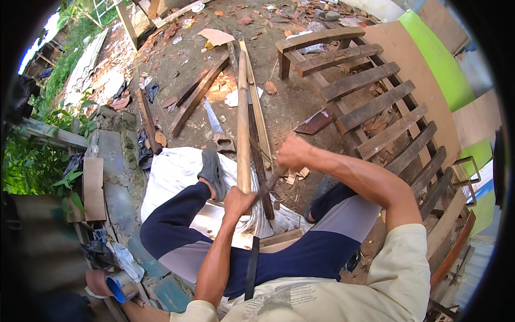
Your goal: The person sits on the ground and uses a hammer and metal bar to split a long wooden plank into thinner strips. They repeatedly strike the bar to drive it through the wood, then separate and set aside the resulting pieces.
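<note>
My left hand (238, 201) grips the near end of a long pale wooden pole (243, 115) that runs away from me over the dirt. Raised just right of the pole, my right hand (292, 152) is closed on the handle of a cutting tool (271, 180); its dark blade angles down toward the pole near my left hand. A thin wooden strip (259, 110) and a dark slat (261, 172) lie alongside the pole. My left foot in a grey sandal (212, 169) rests on a white sheet (174, 172) beside the pole.
A slatted wooden frame (375, 107) lies to the right, with green and brown panels (434, 53) behind it. A handsaw (217, 129) and loose planks (198, 94) lie on the ground ahead. A low stone wall (115, 155) and plants are to the left.
</note>
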Demonstrator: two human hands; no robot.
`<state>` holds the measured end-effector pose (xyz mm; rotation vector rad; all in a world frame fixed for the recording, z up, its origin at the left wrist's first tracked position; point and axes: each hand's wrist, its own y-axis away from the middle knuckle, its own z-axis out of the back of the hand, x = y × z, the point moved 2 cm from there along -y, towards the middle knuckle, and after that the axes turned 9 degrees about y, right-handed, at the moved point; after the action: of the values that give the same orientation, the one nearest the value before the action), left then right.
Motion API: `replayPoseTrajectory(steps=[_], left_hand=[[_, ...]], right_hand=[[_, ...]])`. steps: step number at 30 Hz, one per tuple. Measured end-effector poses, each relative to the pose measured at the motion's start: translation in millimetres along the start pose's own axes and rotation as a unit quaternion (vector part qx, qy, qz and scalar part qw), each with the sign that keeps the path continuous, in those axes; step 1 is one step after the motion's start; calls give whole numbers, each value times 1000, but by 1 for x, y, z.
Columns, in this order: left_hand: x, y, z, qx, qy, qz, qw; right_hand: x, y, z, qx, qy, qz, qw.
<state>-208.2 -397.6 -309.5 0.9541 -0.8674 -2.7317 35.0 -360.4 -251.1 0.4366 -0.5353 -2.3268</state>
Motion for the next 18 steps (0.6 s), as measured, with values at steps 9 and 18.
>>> replayPoseTrajectory(steps=[9, 18], left_hand=[[3, -6, 11, 3, 10, 5, 1000], [0, -2, 13, 40, 136, 12, 990]], right_hand=[[-13, -5, 7, -31, -16, -107, 994], [-69, -3, -17, -114, -59, -268, 955]])
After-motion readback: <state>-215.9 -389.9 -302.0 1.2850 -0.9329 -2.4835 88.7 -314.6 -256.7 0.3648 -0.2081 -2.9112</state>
